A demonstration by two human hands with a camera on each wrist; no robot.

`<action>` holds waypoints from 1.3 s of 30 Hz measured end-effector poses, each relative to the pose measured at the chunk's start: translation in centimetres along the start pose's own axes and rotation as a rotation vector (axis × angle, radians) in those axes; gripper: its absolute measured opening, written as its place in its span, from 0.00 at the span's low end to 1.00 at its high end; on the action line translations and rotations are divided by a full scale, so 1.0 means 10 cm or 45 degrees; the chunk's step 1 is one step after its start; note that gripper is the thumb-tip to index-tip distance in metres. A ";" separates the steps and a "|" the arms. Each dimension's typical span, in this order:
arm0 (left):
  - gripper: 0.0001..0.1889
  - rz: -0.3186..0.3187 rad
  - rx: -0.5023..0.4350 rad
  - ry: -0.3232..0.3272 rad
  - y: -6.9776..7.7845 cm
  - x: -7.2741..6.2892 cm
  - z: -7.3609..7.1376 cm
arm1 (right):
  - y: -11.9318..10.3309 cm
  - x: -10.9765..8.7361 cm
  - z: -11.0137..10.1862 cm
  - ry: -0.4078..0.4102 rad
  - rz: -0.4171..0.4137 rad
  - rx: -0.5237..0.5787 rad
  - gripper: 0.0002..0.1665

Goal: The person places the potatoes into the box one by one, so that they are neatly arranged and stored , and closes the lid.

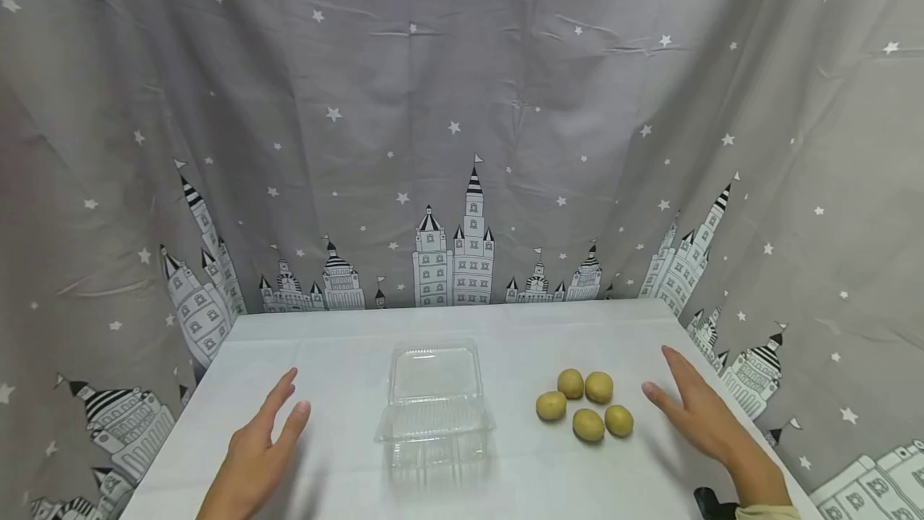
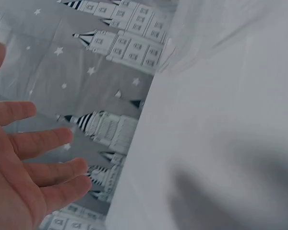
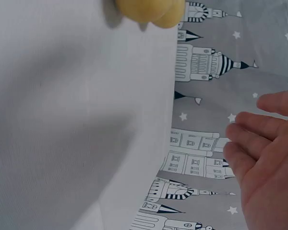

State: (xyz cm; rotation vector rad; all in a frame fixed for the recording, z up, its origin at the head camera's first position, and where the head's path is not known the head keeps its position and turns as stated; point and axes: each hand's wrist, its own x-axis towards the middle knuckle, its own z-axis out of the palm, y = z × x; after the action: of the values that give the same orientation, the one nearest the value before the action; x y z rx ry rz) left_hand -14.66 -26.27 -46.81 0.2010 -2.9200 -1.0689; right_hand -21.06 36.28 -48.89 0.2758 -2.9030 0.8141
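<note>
In the head view a clear plastic clamshell container [image 1: 435,416] stands on the white table with its lid raised. To its right lie several round yellow-green fruits [image 1: 588,424], loosely grouped; two of the yellow fruits [image 3: 144,7] show at the top of the right wrist view. My left hand [image 1: 253,452] hovers left of the container, thumb and fingers apart, holding nothing. On the far side, my right hand [image 1: 703,416] is held to the right of the fruits, also bare. In the left wrist view the left hand's fingers [image 2: 41,142] are spread and relaxed.
The white table [image 1: 325,343] ends at the back against a grey curtain [image 1: 447,87] printed with stars and castles. The curtain also hangs along both sides. A black strap [image 1: 715,504] sits on the right wrist by a beige sleeve [image 1: 768,513].
</note>
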 end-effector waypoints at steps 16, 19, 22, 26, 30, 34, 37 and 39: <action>0.32 0.039 -0.304 0.048 0.30 -0.06 0.62 | -0.14 -0.05 0.10 -0.072 0.097 0.006 0.53; 0.33 0.039 -0.329 0.019 0.35 -0.06 0.72 | -0.15 -0.07 0.12 -0.110 0.135 0.019 0.54; 0.32 0.027 -0.356 -0.019 0.38 -0.07 0.79 | -0.17 -0.09 0.14 -0.155 0.186 0.030 0.55; 0.32 0.008 -0.401 -0.091 0.40 -0.08 0.87 | -0.18 -0.10 0.16 -0.197 0.240 0.048 0.57; 0.34 0.023 -0.443 -0.159 0.37 -0.08 0.93 | -0.17 -0.11 0.18 -0.213 0.265 0.063 0.59; 0.35 0.039 -0.500 -0.204 0.32 -0.09 0.96 | -0.16 -0.11 0.21 -0.214 0.271 0.055 0.59; 0.35 0.056 -0.546 -0.243 0.27 -0.10 0.98 | -0.15 -0.10 0.23 -0.206 0.253 0.047 0.58; 0.35 0.068 -0.565 -0.279 0.25 -0.11 0.99 | -0.14 -0.12 0.25 -0.195 0.227 0.057 0.57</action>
State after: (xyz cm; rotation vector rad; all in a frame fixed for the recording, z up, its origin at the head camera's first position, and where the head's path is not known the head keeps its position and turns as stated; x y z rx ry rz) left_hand -14.48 -17.92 -52.72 -0.0074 -2.7426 -1.7869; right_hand -19.78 33.90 -50.49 0.0871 -3.0902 0.9233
